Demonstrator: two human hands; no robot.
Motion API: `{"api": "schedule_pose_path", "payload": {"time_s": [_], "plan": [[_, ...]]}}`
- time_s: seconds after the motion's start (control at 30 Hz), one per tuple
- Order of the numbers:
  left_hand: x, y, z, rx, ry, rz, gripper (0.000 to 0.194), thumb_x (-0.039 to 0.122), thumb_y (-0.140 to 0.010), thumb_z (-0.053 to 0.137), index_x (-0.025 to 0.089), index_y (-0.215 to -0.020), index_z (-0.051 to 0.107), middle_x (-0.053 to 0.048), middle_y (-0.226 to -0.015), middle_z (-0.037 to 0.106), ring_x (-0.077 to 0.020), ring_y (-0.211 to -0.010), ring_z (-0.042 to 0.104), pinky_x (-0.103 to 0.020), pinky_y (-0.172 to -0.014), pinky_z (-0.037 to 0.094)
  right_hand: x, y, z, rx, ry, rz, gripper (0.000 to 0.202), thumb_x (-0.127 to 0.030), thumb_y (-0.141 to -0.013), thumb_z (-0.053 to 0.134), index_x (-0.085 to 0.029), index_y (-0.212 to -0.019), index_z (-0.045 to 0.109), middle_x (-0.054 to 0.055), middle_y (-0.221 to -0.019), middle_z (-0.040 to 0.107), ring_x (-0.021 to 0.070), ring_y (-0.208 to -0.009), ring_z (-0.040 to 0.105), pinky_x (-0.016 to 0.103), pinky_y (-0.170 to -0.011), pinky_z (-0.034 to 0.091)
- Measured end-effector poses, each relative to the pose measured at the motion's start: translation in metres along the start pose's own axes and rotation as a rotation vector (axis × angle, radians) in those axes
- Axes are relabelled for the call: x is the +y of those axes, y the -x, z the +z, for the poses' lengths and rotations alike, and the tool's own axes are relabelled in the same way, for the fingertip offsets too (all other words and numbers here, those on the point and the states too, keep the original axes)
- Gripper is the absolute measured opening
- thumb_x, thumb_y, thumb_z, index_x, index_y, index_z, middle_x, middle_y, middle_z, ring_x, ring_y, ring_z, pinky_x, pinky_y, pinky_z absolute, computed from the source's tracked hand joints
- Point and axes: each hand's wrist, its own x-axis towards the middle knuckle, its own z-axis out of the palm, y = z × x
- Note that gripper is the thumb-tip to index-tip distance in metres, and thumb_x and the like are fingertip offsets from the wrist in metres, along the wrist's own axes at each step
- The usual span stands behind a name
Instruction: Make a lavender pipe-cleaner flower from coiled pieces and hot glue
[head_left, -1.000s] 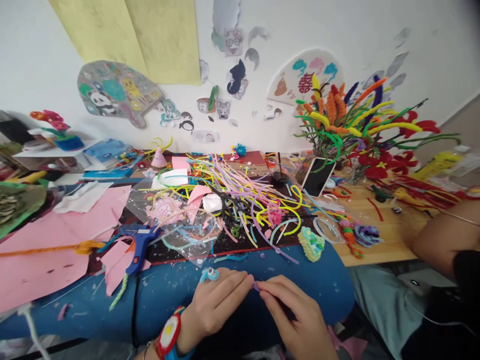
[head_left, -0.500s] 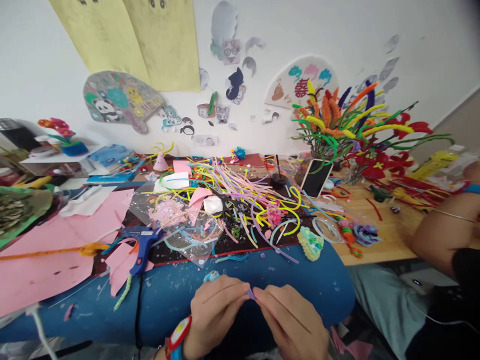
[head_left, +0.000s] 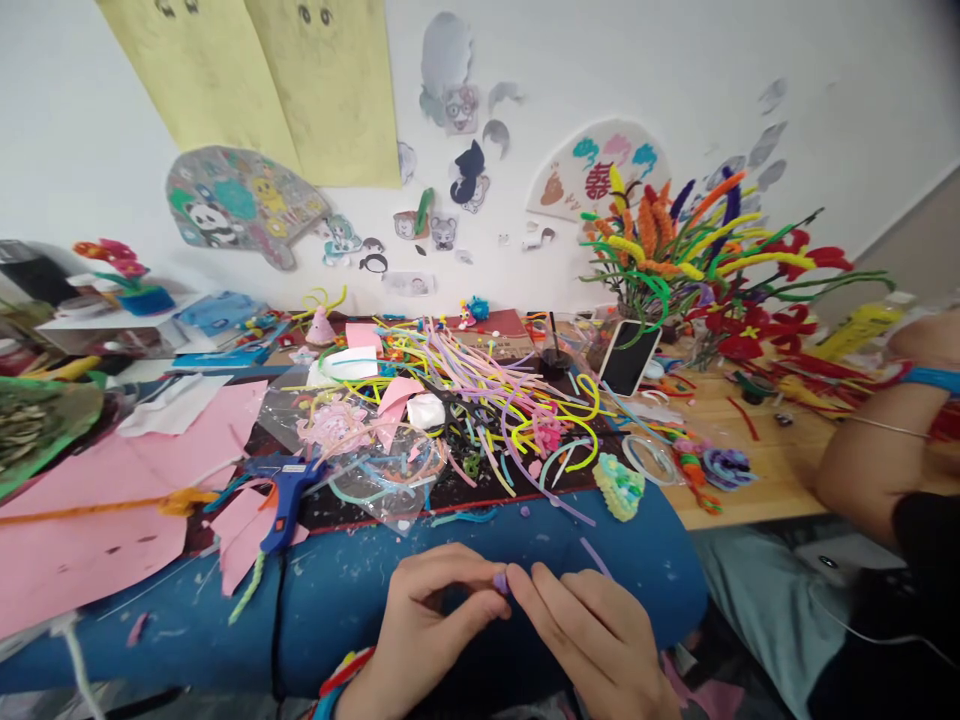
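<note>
Between thumb and forefinger of my left hand [head_left: 439, 625] is the small curled end of a purple pipe cleaner [head_left: 500, 581]. My right hand [head_left: 592, 635] meets it there, its fingers closed on the same strip. A purple tail [head_left: 596, 558] sticks out behind the right hand, and the stretch between is covered by my fingers. Both hands are above the near edge of the blue padded surface [head_left: 352, 590]. Just beyond lie a loose heap of coloured pipe cleaners [head_left: 480, 375] and a green-and-yellow fuzzy piece [head_left: 620, 486].
To the left, a blue glue gun [head_left: 291, 500] rests by pink sheets [head_left: 97, 520], its black cord hanging over the edge. A phone [head_left: 630, 357] leans before a bunch of pipe-cleaner flowers [head_left: 667, 235]. Another person's arm [head_left: 870, 450] is on the wooden table at right.
The left hand has turned, its thumb now showing below the purple end, which looks more curled. A purple tail now shows behind my right hand. The other person's arm has shifted slightly.
</note>
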Motion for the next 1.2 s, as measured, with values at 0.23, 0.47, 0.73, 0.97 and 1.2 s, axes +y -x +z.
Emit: {"api": "schedule_pose_path", "payload": {"time_s": [0.23,0.47,0.73,0.97,1.2], "plan": [[0.005,0.002,0.004,0.066,0.038,-0.057,0.013,0.016,-0.087,0.07,0.024,-0.088,0.08,-0.002,-0.068,0.074,-0.0125,-0.054,0.067,-0.018,-0.051,0.055,0.0,-0.003,0.007,0.108,-0.183,0.155,0.021,-0.012,-0.1,0.05,-0.009,-0.102,0.07,0.008,-0.081,0.077,0.0159,-0.071,0.068,0.029,-0.066,0.053],[0.013,-0.004,0.0,-0.062,0.164,-0.196,0.018,0.027,-0.092,0.064,0.017,-0.085,0.078,-0.005,-0.071,0.073,-0.0136,-0.056,0.069,-0.019,-0.052,0.056,-0.005,-0.008,0.008,0.148,-0.377,0.318,0.01,-0.01,-0.093,0.059,-0.016,-0.091,0.066,0.003,-0.07,0.069,0.0138,-0.061,0.061,0.026,-0.057,0.051],[0.016,0.0,-0.002,0.052,-0.38,0.242,0.014,0.011,-0.088,0.068,0.02,-0.098,0.073,-0.004,-0.085,0.077,-0.0144,-0.076,0.072,-0.02,-0.074,0.057,-0.017,-0.015,0.007,0.171,-0.324,0.374,0.011,-0.008,-0.09,0.061,-0.018,-0.089,0.064,0.002,-0.064,0.066,0.0138,-0.055,0.059,0.026,-0.053,0.048],[0.027,-0.005,-0.005,-0.049,-0.449,0.217,0.013,0.008,-0.09,0.062,0.019,-0.087,0.07,-0.001,-0.075,0.074,-0.0122,-0.067,0.068,-0.018,-0.065,0.053,-0.012,-0.013,0.004,0.13,-0.208,0.237,0.009,-0.008,-0.09,0.06,-0.015,-0.092,0.065,0.002,-0.064,0.068,0.0135,-0.054,0.061,0.027,-0.056,0.05],[0.038,-0.022,-0.028,-0.375,-0.387,0.041,0.021,0.015,-0.094,0.056,0.017,-0.075,0.067,-0.001,-0.066,0.068,-0.0124,-0.061,0.062,-0.021,-0.061,0.048,-0.015,-0.014,0.005,0.101,-0.283,0.189,0.01,-0.009,-0.093,0.058,-0.015,-0.094,0.065,0.002,-0.065,0.069,0.0129,-0.055,0.061,0.027,-0.054,0.05]]}}
